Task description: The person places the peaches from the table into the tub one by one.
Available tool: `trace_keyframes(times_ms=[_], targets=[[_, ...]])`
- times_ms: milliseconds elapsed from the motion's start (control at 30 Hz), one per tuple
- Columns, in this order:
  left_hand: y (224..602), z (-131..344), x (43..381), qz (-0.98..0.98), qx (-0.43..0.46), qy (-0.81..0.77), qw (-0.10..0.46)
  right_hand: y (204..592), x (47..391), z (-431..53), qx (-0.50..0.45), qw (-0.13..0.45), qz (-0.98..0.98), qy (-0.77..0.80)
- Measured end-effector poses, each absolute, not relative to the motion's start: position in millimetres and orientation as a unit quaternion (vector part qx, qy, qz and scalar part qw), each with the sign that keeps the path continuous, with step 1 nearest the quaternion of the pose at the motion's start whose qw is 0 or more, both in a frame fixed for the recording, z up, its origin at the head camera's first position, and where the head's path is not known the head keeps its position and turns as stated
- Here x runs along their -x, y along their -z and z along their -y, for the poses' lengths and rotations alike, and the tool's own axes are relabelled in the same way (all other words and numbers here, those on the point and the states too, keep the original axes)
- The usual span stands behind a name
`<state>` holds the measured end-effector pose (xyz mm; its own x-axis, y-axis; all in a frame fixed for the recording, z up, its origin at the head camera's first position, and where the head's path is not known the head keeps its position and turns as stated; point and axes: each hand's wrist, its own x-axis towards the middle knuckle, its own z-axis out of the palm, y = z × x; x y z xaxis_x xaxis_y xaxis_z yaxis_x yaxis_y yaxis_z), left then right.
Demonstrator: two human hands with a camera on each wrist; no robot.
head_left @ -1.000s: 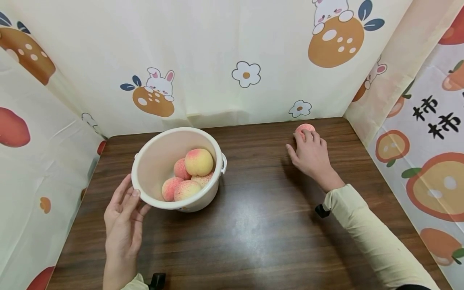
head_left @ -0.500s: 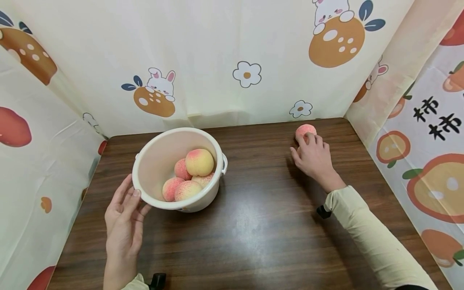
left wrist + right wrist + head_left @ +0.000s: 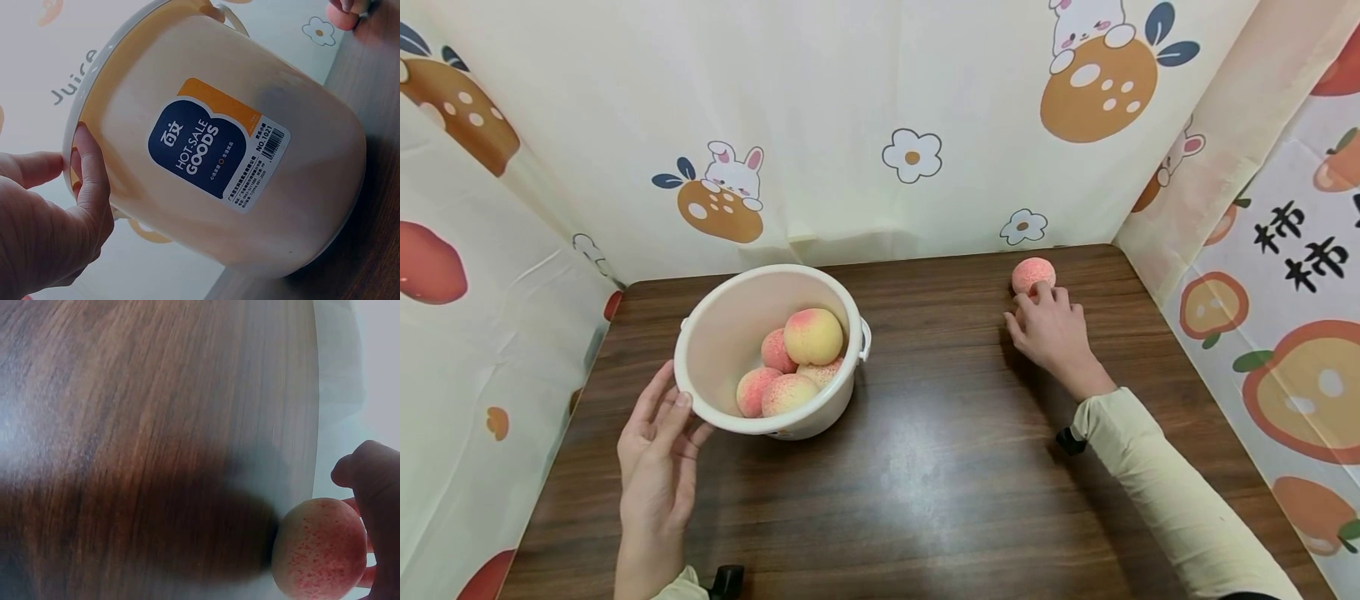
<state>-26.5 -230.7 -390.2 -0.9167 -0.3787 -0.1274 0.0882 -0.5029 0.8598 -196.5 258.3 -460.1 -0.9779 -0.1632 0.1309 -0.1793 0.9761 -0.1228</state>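
Note:
A cream plastic bucket (image 3: 700, 333) stands at the left of the table with several pink-and-yellow peaches (image 3: 790, 392) inside. My left hand (image 3: 655, 467) is at its left rim; in the left wrist view, the thumb and a finger of that hand (image 3: 56, 212) hold the rim's edge, above a printed label (image 3: 212, 147). Far right on the table lies a single pink peach (image 3: 1033, 276). Right behind it is my right hand (image 3: 1051, 332), fingers loosely bent at its near side. The right wrist view shows this peach (image 3: 320, 550) with the thumb apart from it; finger contact is unclear.
The dark wooden table (image 3: 925, 467) has a patterned curtain (image 3: 850, 192) along its back edge and another printed cloth (image 3: 1292, 333) on its right. A small white handle ear (image 3: 864, 340) juts from the bucket's right side.
My right hand has drawn back slightly from the lone peach, which now shows more fully. The peach stays about where it was. My left hand and the bucket have not visibly moved.

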Motion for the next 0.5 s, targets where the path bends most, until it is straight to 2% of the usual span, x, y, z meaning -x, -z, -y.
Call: trace_keyframes(times_ms=[500], targets=[[390.5, 230.3, 26.0, 0.473, -0.148, 0.857, 0.138, 465.2, 190.0, -259.8, -0.080, 0.032, 0.992, -0.088]])
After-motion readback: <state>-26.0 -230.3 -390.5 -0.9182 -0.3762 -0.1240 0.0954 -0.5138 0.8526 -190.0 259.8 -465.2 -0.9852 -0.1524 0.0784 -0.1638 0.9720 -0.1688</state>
